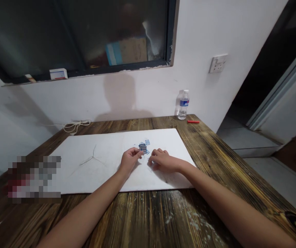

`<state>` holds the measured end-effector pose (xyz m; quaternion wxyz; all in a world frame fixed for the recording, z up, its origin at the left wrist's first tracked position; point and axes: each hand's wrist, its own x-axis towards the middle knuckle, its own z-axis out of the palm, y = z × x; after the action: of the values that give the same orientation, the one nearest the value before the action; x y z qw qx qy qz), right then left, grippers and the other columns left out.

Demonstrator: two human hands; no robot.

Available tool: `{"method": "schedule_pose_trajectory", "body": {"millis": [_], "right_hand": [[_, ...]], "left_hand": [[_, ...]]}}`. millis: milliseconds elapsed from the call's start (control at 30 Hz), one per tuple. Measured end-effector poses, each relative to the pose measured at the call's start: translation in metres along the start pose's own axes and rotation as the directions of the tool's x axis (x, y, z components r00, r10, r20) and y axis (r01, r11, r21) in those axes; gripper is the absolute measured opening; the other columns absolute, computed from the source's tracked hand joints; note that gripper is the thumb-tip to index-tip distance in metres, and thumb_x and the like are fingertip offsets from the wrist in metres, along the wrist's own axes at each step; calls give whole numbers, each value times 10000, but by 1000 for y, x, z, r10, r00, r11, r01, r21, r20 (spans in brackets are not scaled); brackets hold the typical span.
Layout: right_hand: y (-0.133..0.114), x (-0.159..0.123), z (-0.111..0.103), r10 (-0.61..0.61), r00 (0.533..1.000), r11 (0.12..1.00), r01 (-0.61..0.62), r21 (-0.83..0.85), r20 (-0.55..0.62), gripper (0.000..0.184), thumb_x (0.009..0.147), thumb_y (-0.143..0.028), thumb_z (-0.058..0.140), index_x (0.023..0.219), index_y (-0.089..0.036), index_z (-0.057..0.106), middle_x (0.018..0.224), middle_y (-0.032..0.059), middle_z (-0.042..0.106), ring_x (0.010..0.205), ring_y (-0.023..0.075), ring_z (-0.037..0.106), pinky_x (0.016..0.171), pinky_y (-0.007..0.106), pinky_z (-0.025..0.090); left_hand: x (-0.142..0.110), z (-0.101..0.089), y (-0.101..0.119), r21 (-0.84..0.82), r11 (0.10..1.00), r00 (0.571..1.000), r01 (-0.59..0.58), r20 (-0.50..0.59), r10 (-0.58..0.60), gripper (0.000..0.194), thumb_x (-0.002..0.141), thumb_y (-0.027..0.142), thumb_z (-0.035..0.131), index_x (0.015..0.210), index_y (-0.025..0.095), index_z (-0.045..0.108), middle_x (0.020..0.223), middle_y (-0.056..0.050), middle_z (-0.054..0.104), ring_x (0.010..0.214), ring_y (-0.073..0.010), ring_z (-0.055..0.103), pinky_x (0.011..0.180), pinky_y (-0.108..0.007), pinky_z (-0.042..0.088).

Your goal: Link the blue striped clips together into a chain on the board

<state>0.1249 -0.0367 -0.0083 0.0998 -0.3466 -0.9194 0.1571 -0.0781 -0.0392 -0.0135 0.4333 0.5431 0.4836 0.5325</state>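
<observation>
My left hand (pixel 130 159) pinches a small dark, slatted rectangular piece (pixel 143 148) between thumb and fingers, just above the white board (pixel 112 172). Behind and beside it, several small blue-outlined rectangular pieces (pixel 147 142) lie on the board, some overlapping. My right hand (pixel 162 160) is low over the board to the right, its fingers curled down close to the surface. A tiny pale-blue edge shows by its fingertips; whether they grip it is hard to make out.
The board lies on a brown wooden table (pixel 148 220). At the back stand a water bottle (pixel 183 105) and a red stick-like object (pixel 193 121). A pale coiled cable (pixel 76 126) lies back left. Dark branching lines (pixel 93 157) mark the board. A blurred patch (pixel 34 177) covers something on the left.
</observation>
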Motion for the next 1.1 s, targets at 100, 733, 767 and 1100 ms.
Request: {"method": "schedule_pose_trajectory", "body": {"millis": [100, 733, 767, 1100], "right_hand": [[2, 0, 2, -9, 1000, 1000, 9, 2, -1, 180, 831, -210, 639, 1010, -233, 636, 1082, 76, 532, 1028, 231, 445, 789, 324, 318], [-3, 1, -5, -3, 1000, 999, 3, 52, 0, 174, 789, -187, 693, 955, -231, 667, 1048, 69, 569, 1015, 226, 468, 787, 311, 326], [-3, 1, -5, 1, 1000, 999, -1, 51, 10, 170, 791, -182, 689, 954, -224, 665, 1055, 74, 565, 1018, 227, 467, 792, 313, 330], [-7, 1, -7, 2, 999, 999, -3, 41, 36, 145, 794, -151, 678, 926, -207, 658, 1042, 70, 560, 1008, 218, 465, 802, 315, 329]], "left_hand": [[0, 0, 0, -2, 1000, 1000, 4, 1, -4, 290, 614, 420, 785, 664, 173, 643, 600, -1, 616, 576, -125, 538, 592, -243, 433], [1, 0, -2, -7, 1000, 1000, 4, -8, -4, 299, 600, 431, 788, 664, 175, 647, 598, -1, 618, 571, -129, 548, 582, -247, 443], [1, 0, -2, -12, 1000, 1000, 4, -7, -4, 299, 601, 428, 788, 665, 173, 646, 602, 0, 618, 568, -126, 546, 579, -245, 439], [2, -1, -5, -13, 1000, 1000, -4, -2, 4, 283, 615, 415, 786, 661, 173, 646, 584, 4, 609, 559, -119, 540, 574, -240, 428]]}}
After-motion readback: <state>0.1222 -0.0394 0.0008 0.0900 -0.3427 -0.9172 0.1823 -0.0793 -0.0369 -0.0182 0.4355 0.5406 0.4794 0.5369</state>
